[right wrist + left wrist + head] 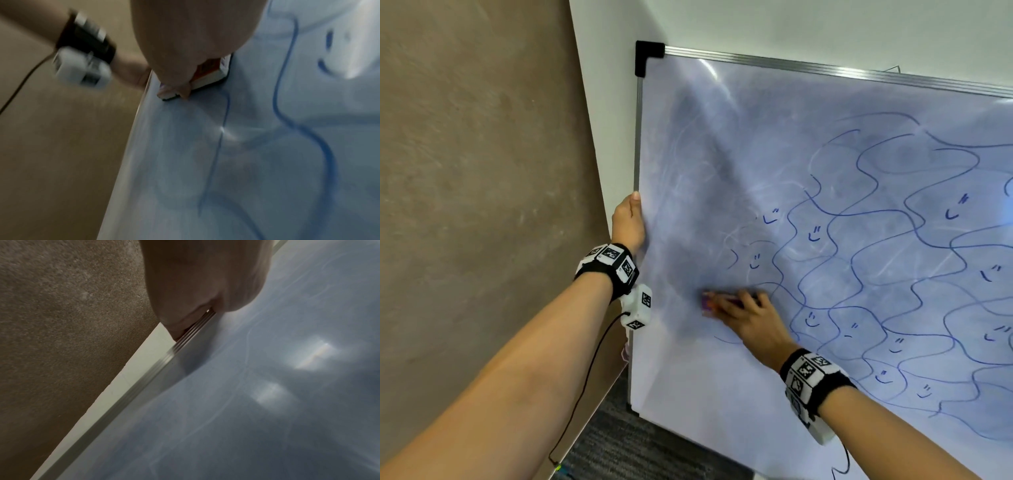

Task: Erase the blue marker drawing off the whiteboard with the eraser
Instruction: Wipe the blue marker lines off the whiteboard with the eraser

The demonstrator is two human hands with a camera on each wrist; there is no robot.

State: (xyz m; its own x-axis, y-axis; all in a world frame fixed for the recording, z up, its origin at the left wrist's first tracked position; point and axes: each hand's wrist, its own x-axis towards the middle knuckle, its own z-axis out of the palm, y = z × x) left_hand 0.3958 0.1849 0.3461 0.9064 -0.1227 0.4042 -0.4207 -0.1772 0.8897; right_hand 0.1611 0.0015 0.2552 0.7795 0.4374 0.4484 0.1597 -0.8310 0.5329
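A metal-framed whiteboard (722,144) leans against the wall. Its left part is smeared pale blue. Wavy blue marker lines and small faces (893,240) cover the middle and right. My right hand (746,315) grips the eraser (707,303) and presses it flat on the board at lower centre-left. In the right wrist view the eraser (209,78) shows a white and orange body with a dark pad against the board, blue lines (287,105) beside it. My left hand (628,222) grips the board's left frame edge (174,352), thumb on the front.
A brown textured wall (482,171) stands to the left of the board. Dark carpet (619,442) lies below its lower left corner. A black cable (585,377) hangs from my left wrist camera. A black plastic corner piece (649,54) caps the frame's top left.
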